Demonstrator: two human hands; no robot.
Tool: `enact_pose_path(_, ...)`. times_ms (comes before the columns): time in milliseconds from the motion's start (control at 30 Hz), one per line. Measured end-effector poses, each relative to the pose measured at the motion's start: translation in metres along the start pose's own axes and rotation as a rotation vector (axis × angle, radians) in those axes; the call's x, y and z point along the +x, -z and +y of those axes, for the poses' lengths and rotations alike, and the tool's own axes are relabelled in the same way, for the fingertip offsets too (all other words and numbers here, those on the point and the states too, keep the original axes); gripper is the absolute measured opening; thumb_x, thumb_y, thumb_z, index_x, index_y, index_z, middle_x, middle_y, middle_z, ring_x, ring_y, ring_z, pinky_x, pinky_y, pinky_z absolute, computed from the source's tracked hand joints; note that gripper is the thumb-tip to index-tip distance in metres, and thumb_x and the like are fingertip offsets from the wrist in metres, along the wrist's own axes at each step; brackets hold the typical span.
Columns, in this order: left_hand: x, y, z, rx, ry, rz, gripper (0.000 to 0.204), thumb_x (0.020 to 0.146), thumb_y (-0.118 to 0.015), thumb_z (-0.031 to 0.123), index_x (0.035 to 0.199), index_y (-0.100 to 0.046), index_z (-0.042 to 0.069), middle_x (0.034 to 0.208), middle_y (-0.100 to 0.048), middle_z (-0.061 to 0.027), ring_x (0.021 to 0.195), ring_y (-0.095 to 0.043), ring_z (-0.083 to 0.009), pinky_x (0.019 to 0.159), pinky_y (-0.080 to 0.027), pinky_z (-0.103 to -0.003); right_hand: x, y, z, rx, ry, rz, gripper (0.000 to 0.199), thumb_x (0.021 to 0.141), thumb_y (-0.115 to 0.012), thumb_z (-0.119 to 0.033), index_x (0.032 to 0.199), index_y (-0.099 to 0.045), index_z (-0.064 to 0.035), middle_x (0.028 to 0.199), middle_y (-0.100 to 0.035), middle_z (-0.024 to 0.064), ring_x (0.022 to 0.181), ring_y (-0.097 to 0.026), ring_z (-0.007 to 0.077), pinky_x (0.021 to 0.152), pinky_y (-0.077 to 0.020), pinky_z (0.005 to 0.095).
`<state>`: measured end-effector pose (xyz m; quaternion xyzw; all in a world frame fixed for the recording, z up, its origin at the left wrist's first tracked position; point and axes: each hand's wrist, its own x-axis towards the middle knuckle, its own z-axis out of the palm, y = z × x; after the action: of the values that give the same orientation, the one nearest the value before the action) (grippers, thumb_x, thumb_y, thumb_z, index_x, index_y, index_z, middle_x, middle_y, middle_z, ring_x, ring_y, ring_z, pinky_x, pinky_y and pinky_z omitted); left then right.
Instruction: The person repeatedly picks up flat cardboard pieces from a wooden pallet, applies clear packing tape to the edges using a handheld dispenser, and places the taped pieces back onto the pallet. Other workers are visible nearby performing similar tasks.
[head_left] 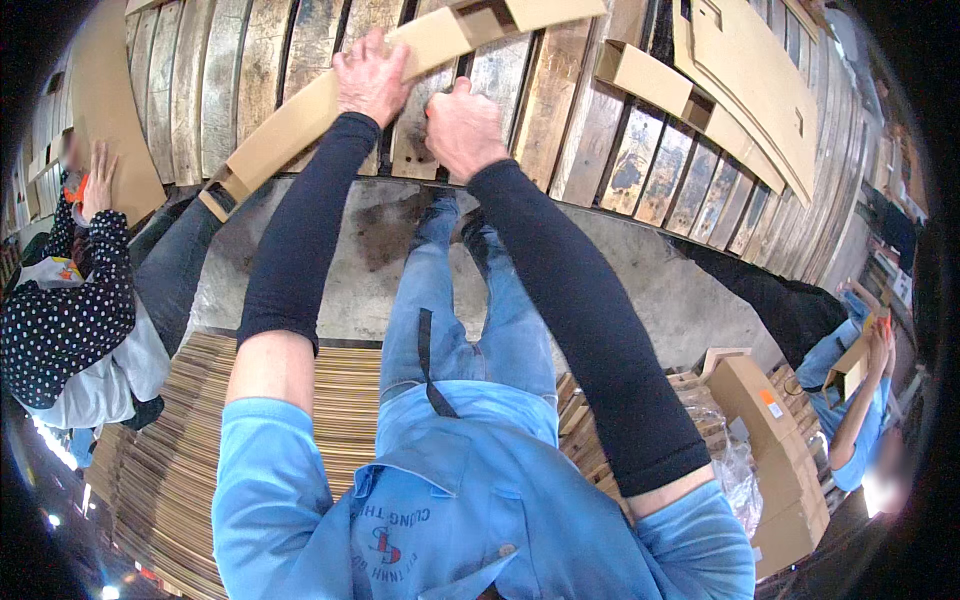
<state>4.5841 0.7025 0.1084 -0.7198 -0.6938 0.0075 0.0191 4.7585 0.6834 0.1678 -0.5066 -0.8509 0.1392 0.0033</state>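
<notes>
Overhead, both hands work a long cardboard strip (pixel 330 105) on the plank surface (pixel 240 70).

Both arms reach straight out toward 12 o'clock in dark sleeves, elbows nearly locked. Left hand (pixel 372 75) lies palm-down over the strip, its fingers (pixel 385 50) slightly spread and curled over the far edge, pinning the strip to the planks. Right hand (pixel 462 128), just beside it at 3 o'clock, is balled up with knuckles raised, pressing at the strip's near edge; whether its fingers pinch the cardboard I cannot tell. The strip runs slantwise from about 8 o'clock up to 1 o'clock across the surface. Flat cardboard blanks (pixel 745 85) lie at 2 o'clock. A stack of flat sheets (pixel 190 450) sits near 7 o'clock, and a brown box (pixel 770 420) at 4 o'clock. Another person's hand (pixel 98 180) rests on cardboard at 9 o'clock.
</notes>
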Motion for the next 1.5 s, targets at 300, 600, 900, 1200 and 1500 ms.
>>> enact_pose_path(300, -0.014, 0.047, -0.130, 0.318, 0.330, -0.169, 0.070, 0.078, -0.081, 0.035, 0.140, -0.052, 0.020, 0.162, -0.024, -0.0233, 0.146, -0.029, -0.0434, 0.111, -0.025, -0.071, -0.191, 0.048, 0.174, 1.486, -0.839, -0.196, 0.045, 0.088, -0.067, -0.014, 0.130, -0.061, 0.0019, 0.123, -0.068, 0.0096, 0.109, -0.067, 0.0239, 0.093, -0.0550, 0.0360)
enact_pose_path(600, 0.077, 0.070, 0.182, -0.397, -0.348, -0.059, 0.056, 0.077, -0.079, 0.044, 0.115, -0.062, 0.006, 0.157, -0.034, -0.0227, 0.143, -0.032, -0.0429, 0.116, -0.027, -0.058, -0.366, 0.045, 0.242, 2.158, -1.406, 0.139, 0.050, 0.090, -0.060, -0.022, 0.136, -0.056, -0.0041, 0.126, -0.067, 0.0113, 0.113, -0.065, 0.0280, 0.101, -0.0504, 0.0448)
enact_pose_path(900, 0.172, 0.050, 0.314, -0.193, -0.638, -0.382, 0.059, 0.072, -0.079, 0.030, 0.123, -0.058, 0.008, 0.136, -0.050, -0.0245, 0.126, -0.050, -0.0420, 0.109, -0.041, -0.055, -0.354, 0.036, 0.322, 2.483, -1.266, 0.108, 0.049, 0.089, -0.060, -0.016, 0.137, -0.055, -0.0058, 0.128, -0.065, 0.0122, 0.115, -0.064, 0.0295, 0.102, -0.0494, 0.0475)
enact_pose_path(1200, 0.080, 0.287, 0.187, -0.446, -0.661, -0.622, 0.062, 0.059, -0.081, 0.025, 0.111, -0.056, 0.002, 0.130, -0.056, -0.0259, 0.113, -0.059, -0.0464, 0.096, -0.050, -0.055, -0.401, 0.073, 0.487, 2.390, -1.257, 0.253, 0.047, 0.088, -0.061, -0.010, 0.135, -0.055, -0.0050, 0.123, -0.066, 0.0097, 0.109, -0.067, 0.0240, 0.094, -0.0555, 0.0423)
enact_pose_path(1500, 0.018, 0.347, 0.096, 0.023, -0.043, -0.187, 0.060, 0.068, -0.076, 0.014, 0.120, -0.053, -0.006, 0.150, -0.039, -0.0281, 0.138, -0.039, -0.0477, 0.115, -0.032, -0.054, -0.370, 0.067, 0.538, 2.415, -1.302, 0.085, 0.049, 0.085, -0.059, -0.009, 0.134, -0.057, -0.0087, 0.121, -0.068, 0.0083, 0.106, -0.068, 0.0256, 0.095, -0.0555, 0.0447)
